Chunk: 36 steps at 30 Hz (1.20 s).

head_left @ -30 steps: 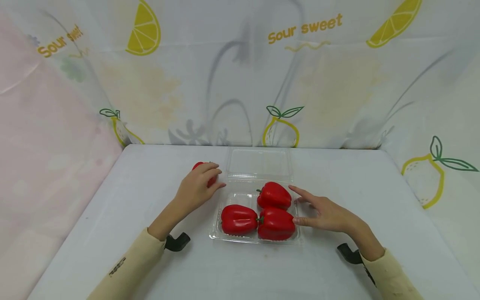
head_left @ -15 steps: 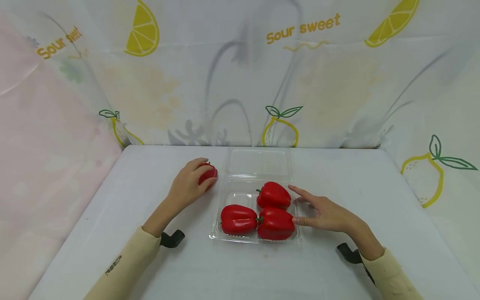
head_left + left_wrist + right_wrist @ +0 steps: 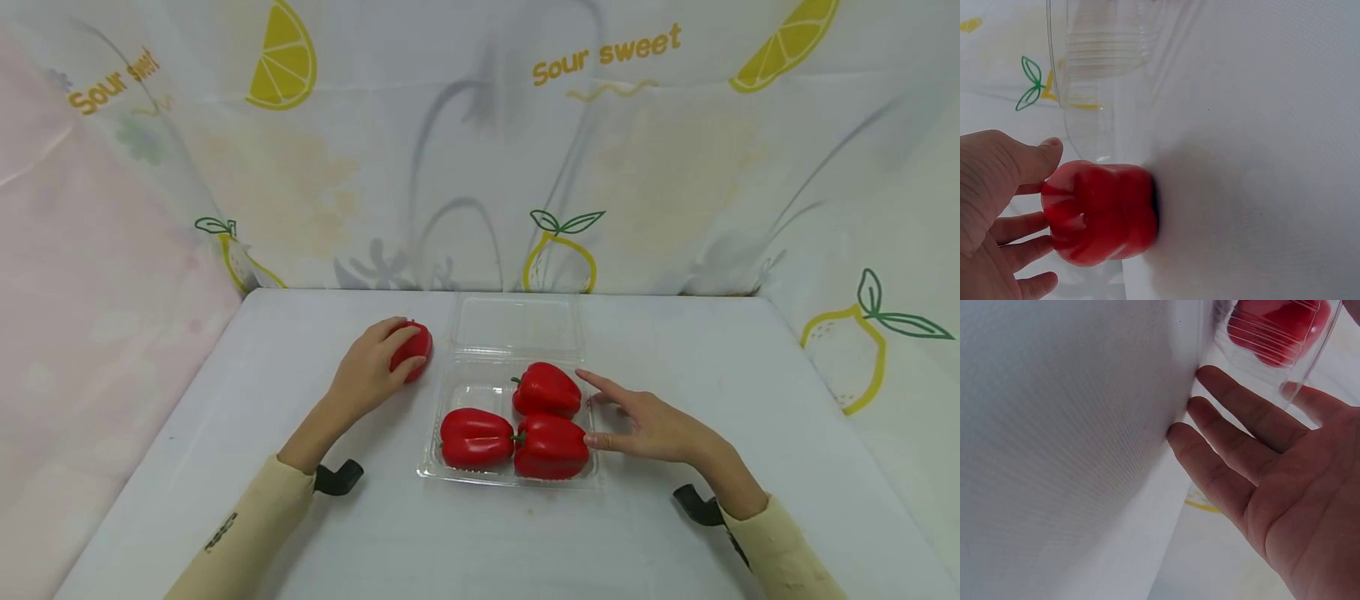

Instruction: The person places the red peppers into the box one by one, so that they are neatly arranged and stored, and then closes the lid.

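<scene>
The fingers of the left hand (image 3: 369, 367) are lying fairly straight and apart over the loose pepper (image 3: 422, 346), the thumb sitting toward its near end. In the left wrist view the pepper is hiding some fingertips, so I cannot tell whether they are gripping it or merely touching it. The right hand (image 3: 652, 425) is resting well spread along the right side of the clear box (image 3: 480, 396): three fingertips are meeting the table (image 3: 712, 358), the forefinger is extending beside the box's wall, and the thumb is pointing toward the near right pepper (image 3: 553, 447).

The loose pepper is sitting on the table, just left of the box. The box's left wall is standing between it and the three peppers inside. There, the near left pepper (image 3: 476, 437) is lying beside the near right one, and the far right pepper (image 3: 547, 390) is lying close behind that. The lid (image 3: 517, 325) is lying open at the back.

Farther out, pale sleeves (image 3: 255, 525) are covering both forearms, black pieces (image 3: 341, 477) are jutting out near the wrists, and a lemon-print backdrop (image 3: 660, 167) is hanging behind.
</scene>
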Available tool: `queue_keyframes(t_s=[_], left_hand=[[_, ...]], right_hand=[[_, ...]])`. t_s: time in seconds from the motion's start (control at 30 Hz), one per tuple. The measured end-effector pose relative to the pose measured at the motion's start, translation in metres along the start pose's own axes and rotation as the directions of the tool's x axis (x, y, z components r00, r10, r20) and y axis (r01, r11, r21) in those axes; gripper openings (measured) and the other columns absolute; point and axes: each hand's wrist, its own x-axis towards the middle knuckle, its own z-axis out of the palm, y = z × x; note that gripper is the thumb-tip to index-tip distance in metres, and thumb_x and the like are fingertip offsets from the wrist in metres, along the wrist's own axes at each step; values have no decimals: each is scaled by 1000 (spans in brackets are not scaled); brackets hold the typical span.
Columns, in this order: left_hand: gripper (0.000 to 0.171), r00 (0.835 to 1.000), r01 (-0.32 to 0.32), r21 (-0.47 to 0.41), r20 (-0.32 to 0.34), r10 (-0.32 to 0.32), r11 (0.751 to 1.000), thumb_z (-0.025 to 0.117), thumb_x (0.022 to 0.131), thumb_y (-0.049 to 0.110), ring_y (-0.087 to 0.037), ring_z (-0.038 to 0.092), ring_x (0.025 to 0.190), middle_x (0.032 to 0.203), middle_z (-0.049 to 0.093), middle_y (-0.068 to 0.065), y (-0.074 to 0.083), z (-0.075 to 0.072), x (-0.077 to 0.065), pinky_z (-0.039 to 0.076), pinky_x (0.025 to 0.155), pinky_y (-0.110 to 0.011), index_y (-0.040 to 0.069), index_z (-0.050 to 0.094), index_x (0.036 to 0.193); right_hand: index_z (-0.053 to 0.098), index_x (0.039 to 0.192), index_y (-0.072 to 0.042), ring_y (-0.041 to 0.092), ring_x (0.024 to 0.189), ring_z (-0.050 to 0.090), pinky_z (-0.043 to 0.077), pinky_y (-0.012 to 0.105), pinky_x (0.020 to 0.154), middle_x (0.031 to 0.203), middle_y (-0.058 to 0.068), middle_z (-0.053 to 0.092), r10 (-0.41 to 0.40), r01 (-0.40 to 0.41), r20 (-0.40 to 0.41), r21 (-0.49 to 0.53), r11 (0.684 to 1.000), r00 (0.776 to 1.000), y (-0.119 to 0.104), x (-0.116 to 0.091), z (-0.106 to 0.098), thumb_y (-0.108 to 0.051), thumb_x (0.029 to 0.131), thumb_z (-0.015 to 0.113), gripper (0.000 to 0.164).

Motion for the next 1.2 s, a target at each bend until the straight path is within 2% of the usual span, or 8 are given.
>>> queue_keyframes(t_s=[0.33, 0.67, 0.97, 1.2], left_hand=[[59, 998, 3, 55, 58, -6, 998, 82, 81, 21, -41, 48, 121, 133, 52, -23, -3, -3, 0, 52, 88, -57, 5, 59, 133], [73, 990, 61, 73, 121, -69, 995, 87, 75, 24, -42, 46, 120, 133, 48, -23, -1, -6, -2, 54, 84, -56, 9, 55, 138], [75, 993, 49, 121, 98, -61, 991, 89, 72, 23, -43, 47, 114, 129, 49, -26, -1, -6, -4, 56, 81, -53, 8, 56, 137], [75, 991, 58, 144, 109, -75, 988, 90, 70, 16, -42, 49, 110, 124, 50, -25, 0, -8, -5, 55, 80, -51, 6, 56, 136]], right_hand=[[24, 156, -26, 38, 124, 52, 47, 63, 91, 132, 11, 59, -7, 7, -2, -2, 1000, 1000, -1, 1, 0, -51, 84, 70, 89], [25, 157, -25, 39, 125, 51, 46, 64, 91, 133, 12, 58, 5, -5, 1, 8, 1000, 1000, -2, 0, -1, -51, 84, 70, 90], [24, 157, -28, 38, 125, 51, 46, 64, 92, 133, 11, 58, 8, -8, 1, 9, 1000, 1000, -1, -1, 0, -51, 84, 70, 89], [24, 157, -26, 38, 126, 50, 45, 65, 92, 133, 11, 58, 4, -4, 2, 12, 1000, 1000, -1, -1, 0, -51, 85, 70, 89]])
